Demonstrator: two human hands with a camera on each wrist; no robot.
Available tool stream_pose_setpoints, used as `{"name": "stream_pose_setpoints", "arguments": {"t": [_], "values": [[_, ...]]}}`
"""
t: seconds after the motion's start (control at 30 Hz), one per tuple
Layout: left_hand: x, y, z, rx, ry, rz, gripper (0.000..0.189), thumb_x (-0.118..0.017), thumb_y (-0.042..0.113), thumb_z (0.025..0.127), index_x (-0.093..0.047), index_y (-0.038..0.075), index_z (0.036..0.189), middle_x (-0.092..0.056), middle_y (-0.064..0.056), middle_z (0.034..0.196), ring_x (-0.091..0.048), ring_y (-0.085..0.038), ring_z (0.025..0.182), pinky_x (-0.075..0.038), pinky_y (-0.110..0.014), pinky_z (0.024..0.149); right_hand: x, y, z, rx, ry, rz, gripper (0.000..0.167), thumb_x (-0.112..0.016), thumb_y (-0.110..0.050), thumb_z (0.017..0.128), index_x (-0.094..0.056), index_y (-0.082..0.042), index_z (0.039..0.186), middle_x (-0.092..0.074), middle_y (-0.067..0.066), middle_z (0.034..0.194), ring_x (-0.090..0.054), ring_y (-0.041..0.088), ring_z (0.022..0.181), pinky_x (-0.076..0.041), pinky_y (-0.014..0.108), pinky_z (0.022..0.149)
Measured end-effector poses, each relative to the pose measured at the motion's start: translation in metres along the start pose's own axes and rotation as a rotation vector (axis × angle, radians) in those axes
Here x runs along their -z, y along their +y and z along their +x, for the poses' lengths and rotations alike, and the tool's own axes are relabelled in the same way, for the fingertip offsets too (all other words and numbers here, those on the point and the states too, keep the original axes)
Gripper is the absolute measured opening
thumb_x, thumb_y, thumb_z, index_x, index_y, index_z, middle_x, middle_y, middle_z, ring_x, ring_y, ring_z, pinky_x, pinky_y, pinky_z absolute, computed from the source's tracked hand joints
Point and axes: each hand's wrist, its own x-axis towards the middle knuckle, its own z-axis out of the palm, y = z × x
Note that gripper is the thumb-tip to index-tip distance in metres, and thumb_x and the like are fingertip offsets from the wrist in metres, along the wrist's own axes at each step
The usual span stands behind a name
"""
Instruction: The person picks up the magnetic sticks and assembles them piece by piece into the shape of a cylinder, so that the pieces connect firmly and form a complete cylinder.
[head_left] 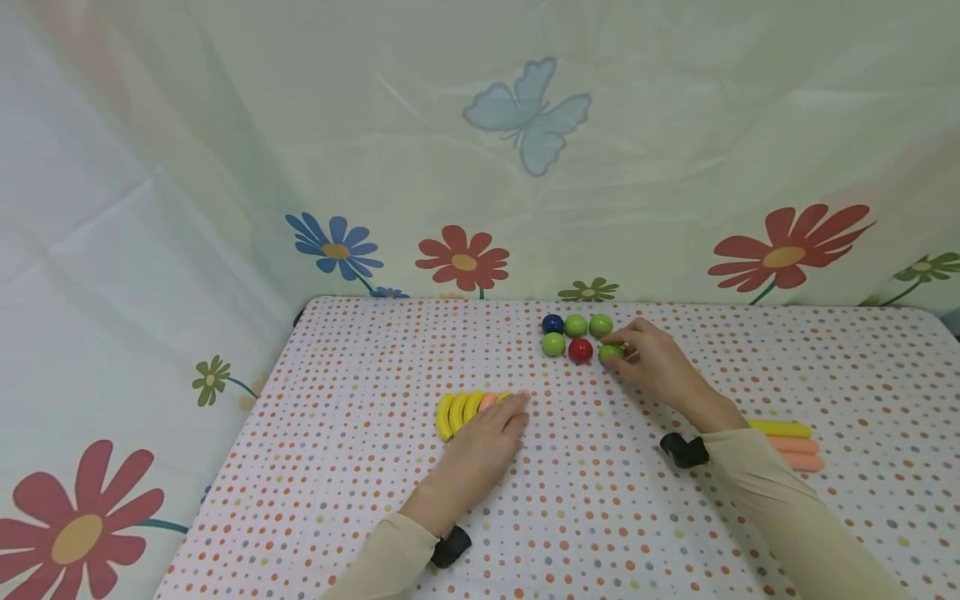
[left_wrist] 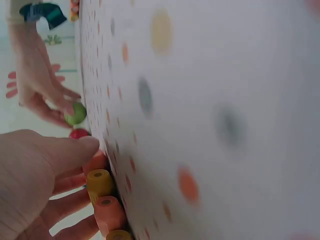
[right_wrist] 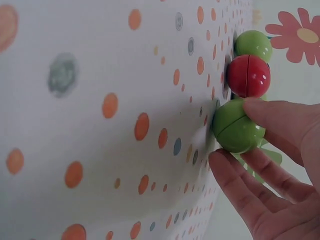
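Note:
My right hand (head_left: 660, 367) holds a glossy green ball (right_wrist: 235, 127) with a seam, its thumb on the ball and its fingers around the far side. This ball sits at the near right end of two short rows. Beside it is a red ball (head_left: 581, 350), then another green ball (head_left: 553, 344); a dark blue ball (head_left: 552, 324) and two green ones stand behind. My left hand (head_left: 483, 437) rests over a row of yellow banana-shaped pieces (head_left: 455, 414) and pink pieces (left_wrist: 109, 215). Its thumb lies by the end pink piece, and the hand hides part of the row.
Right of the right forearm lie a yellow stick (head_left: 783, 428) and two pink sticks (head_left: 801, 461), partly hidden by the sleeve. A dotted cloth (head_left: 337, 500) covers the table. Behind it hangs a curtain (head_left: 637, 167) with flowers and a butterfly.

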Motion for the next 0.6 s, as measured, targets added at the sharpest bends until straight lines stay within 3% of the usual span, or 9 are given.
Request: {"name": "stream_pose_setpoints", "arguments": {"t": [0.17,0.27,0.33,0.47,0.6], "values": [[0.004,-0.007,-0.002,0.000,0.049,-0.022,0.031,-0.067,0.018,0.105,-0.068,-0.002,0.129,-0.054,-0.012,0.153,-0.050,-0.022,0.142,-0.041,-0.033,0.116,-0.001,0.003,-0.001,0.008,-0.005,0.014,0.030,-0.077,0.000,0.093,-0.069,0.009,0.121,-0.061,0.024,0.109,-0.066,0.041,0.098,-0.059,0.052,0.083],[0.005,-0.004,0.002,0.003,0.086,0.009,0.022,-0.068,0.009,0.103,-0.071,-0.001,0.122,-0.060,-0.011,0.146,-0.057,-0.020,0.136,-0.047,-0.031,0.111,-0.002,0.005,-0.003,-0.009,-0.022,0.029,0.031,-0.076,0.000,0.093,-0.069,0.007,0.122,-0.065,0.025,0.112,-0.067,0.041,0.100,-0.059,0.053,0.085],[0.006,-0.002,0.005,0.018,0.104,0.027,0.019,-0.068,0.003,0.101,-0.072,0.000,0.119,-0.063,-0.010,0.142,-0.061,-0.019,0.131,-0.051,-0.029,0.104,-0.003,0.005,-0.005,-0.008,-0.028,0.031,0.030,-0.077,0.000,0.093,-0.069,0.006,0.121,-0.066,0.024,0.113,-0.068,0.040,0.099,-0.059,0.052,0.085],[0.008,0.001,0.010,0.062,0.122,0.006,0.023,-0.068,-0.001,0.100,-0.071,0.000,0.122,-0.066,-0.009,0.135,-0.066,-0.017,0.123,-0.059,-0.021,0.079,-0.006,0.002,-0.010,0.023,-0.021,0.041,0.030,-0.081,0.000,0.089,-0.070,0.005,0.117,-0.067,0.021,0.110,-0.068,0.035,0.095,-0.059,0.050,0.081],[0.010,0.003,0.016,0.094,0.145,-0.042,0.020,-0.069,0.002,0.101,-0.072,0.000,0.120,-0.070,-0.008,0.122,-0.068,-0.016,0.113,-0.058,-0.018,0.074,-0.010,-0.006,-0.018,0.073,-0.021,0.066,0.030,-0.084,0.001,0.085,-0.070,0.005,0.112,-0.066,0.016,0.104,-0.068,0.031,0.091,-0.060,0.043,0.077]]}}
